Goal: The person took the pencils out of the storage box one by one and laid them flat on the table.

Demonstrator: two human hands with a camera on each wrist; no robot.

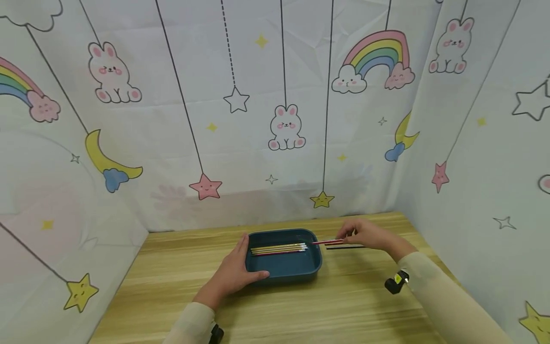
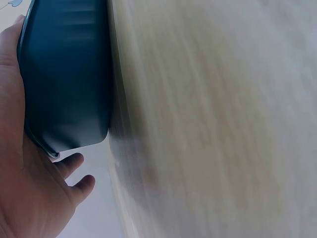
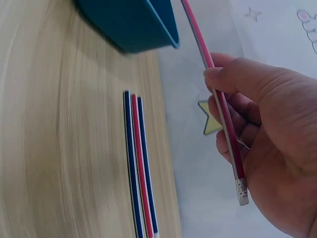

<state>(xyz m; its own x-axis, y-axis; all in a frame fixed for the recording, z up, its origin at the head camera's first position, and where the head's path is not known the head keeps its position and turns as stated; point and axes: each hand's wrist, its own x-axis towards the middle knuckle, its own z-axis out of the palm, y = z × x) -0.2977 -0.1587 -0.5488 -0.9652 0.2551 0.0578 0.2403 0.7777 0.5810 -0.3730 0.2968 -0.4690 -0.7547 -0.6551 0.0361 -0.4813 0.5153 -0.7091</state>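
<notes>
A dark blue tray [image 1: 285,277] stands on the table, with several striped pencils [image 1: 277,249] lying side by side inside, eraser ends to the right. My left hand [image 1: 234,270] holds its left end, thumb along the near rim and fingers at the left side; part of this hand [image 2: 29,173] shows beside the tray's wall [image 2: 69,74]. Between right thumb and fingers, my right hand [image 3: 267,109] pinches a red-and-silver pencil [image 3: 228,119]. Its eraser end is near the palm, and the other end reaches the tray's right rim. Three pencils [image 3: 138,163], two dark blue and one red, lie on the table below.
The wooden table [image 1: 292,310] backs onto a white printed cloth [image 1: 245,143], which also hangs along both sides. The loose pencils lie right of the tray, near the table's far edge. Small black wrist cameras [image 1: 395,282] are strapped at both sleeves.
</notes>
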